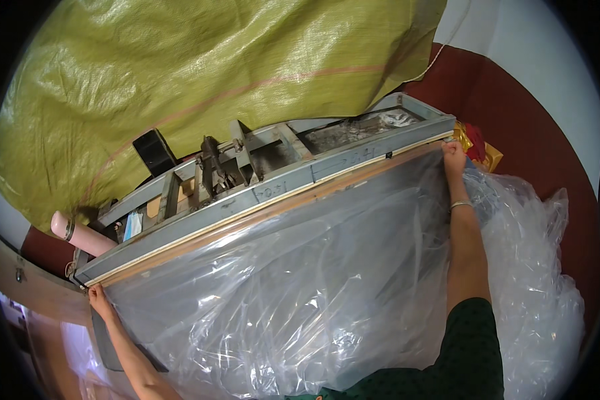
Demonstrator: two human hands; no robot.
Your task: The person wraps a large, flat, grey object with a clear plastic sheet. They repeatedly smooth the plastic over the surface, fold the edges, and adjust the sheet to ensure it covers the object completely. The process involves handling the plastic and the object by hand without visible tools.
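A clear plastic sheet (293,313) is drawn wide across a grey flat surface in front of me, wrinkled and shiny toward my body. My left hand (101,299) is closed on its far left corner, by the end of a long grey metal frame (267,192). At the far right corner, my right hand (454,159) grips the sheet with fingers curled, a bangle on that wrist. Between the two hands the sheet's far edge runs along a thin wooden strip (240,222) beside the frame.
Beyond the frame hangs a yellow-green woven tarp (247,60). A pink bottle (92,240) and a black box-shaped object (155,153) rest at the frame's left. Bunched clear plastic (530,287) spills down on the right, near a red and gold packet (481,148).
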